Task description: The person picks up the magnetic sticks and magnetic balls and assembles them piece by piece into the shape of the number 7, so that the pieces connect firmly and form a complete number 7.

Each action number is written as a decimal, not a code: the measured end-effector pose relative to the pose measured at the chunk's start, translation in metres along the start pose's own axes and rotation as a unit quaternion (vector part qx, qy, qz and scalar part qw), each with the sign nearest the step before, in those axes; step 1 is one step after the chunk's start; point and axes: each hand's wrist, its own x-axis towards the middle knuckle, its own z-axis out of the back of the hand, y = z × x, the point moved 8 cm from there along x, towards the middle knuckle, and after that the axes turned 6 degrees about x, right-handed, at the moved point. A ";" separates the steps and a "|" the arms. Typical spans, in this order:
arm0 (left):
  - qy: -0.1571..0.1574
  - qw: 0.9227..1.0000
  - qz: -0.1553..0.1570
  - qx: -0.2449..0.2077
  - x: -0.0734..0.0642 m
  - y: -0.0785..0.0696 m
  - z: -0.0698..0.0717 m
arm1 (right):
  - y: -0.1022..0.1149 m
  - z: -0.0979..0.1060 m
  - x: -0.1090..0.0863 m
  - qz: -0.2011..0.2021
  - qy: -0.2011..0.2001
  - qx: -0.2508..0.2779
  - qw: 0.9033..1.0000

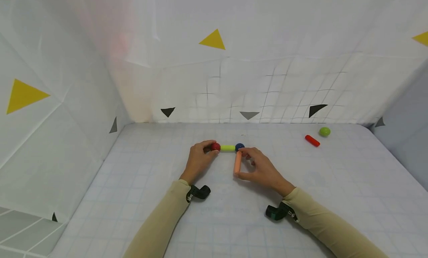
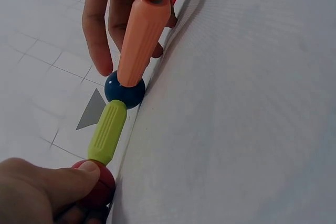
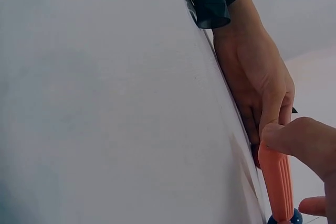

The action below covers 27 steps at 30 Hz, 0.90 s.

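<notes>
My left hand [image 1: 198,159] pinches a red ball [image 1: 216,146] between thumb and fingers. From that ball a yellow-green rod [image 1: 228,148] runs right to a dark blue ball [image 1: 239,147]. An orange rod [image 1: 237,163] extends from the blue ball toward me, its far end against it. My right hand [image 1: 262,170] holds this rod lengthwise, thumb on the near end and a finger up by the blue ball. In the left wrist view the orange rod [image 2: 143,40], blue ball [image 2: 125,90] and yellow-green rod [image 2: 107,132] line up. Whether the orange rod is fastened to the ball, I cannot tell.
A red rod [image 1: 312,140] and a green ball [image 1: 324,131] lie apart at the back right of the white table [image 1: 214,228]. White sheeting with yellow and dark triangles forms a back wall [image 1: 267,35] and side walls. Each wrist carries a dark camera.
</notes>
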 end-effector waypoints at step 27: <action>-0.067 0.994 -0.078 0.029 -0.001 -0.029 0.016 | 0.001 -0.003 0.000 0.001 -0.010 -0.036 0.999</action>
